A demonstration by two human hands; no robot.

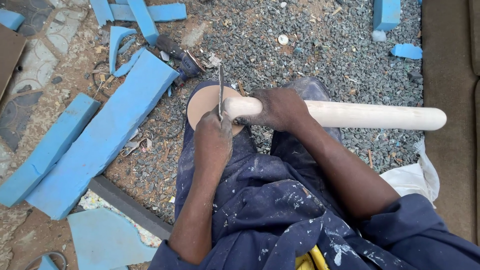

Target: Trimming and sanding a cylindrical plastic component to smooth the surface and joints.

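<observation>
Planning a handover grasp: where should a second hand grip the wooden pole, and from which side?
Probably the bare round shaft of the wooden pole, coming from above. It lies roughly level across the lap with its far end free. The right hand already wraps it near the worked end, where the left hand holds a thin blade.

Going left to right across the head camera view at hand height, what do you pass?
Long blue foam slabs → brown disc → left hand holding a thin blade → right hand gripping the pale wooden rod → brown cushion.
</observation>
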